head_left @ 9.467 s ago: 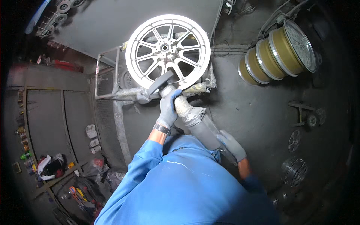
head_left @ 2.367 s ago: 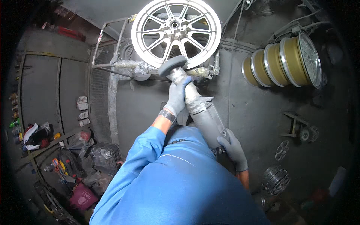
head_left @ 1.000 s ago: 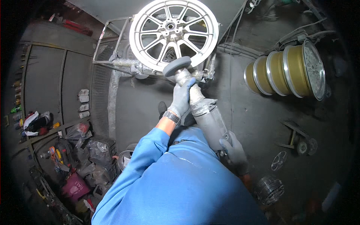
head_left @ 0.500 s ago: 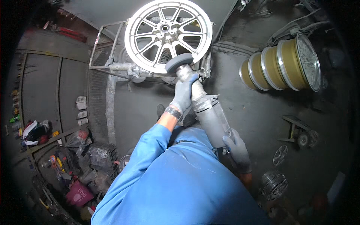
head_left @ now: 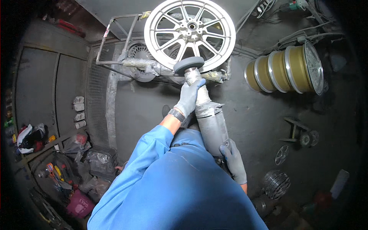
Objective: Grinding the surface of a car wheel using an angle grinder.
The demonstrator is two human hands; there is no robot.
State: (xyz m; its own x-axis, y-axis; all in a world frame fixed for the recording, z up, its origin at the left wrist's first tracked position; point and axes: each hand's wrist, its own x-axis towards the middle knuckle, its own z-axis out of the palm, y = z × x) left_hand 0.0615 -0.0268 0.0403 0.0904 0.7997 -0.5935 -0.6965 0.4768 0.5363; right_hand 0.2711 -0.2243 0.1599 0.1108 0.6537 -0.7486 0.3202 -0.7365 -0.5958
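Note:
A large grey power grinder (head_left: 211, 128) with a dark round grinding wheel (head_left: 188, 65) at its tip lies slantwise in my gloved hands. My left hand (head_left: 188, 96) wraps round its taped neck, just below the wheel. Farther back, my right hand (head_left: 233, 160) grips the rear of the body, with its underside hidden. A silver spoked wheel rim (head_left: 188, 45) stands on a metal frame (head_left: 132, 63) ahead. The grinding wheel overlaps the rim's lower edge; I cannot tell whether they touch.
Several gold rims with silver lips (head_left: 276, 71) lie in a row at the right. A small wheeled stand (head_left: 296, 130) and loose rims (head_left: 276, 184) are on the floor nearer me. At the left are bagged items, a pink bag (head_left: 79, 204) and a wire mesh panel (head_left: 99, 92).
The spoked rim and frame now appear farther right in view. The grinder's wheel has shifted slightly right and its body stands more upright. Both hands keep their hold.

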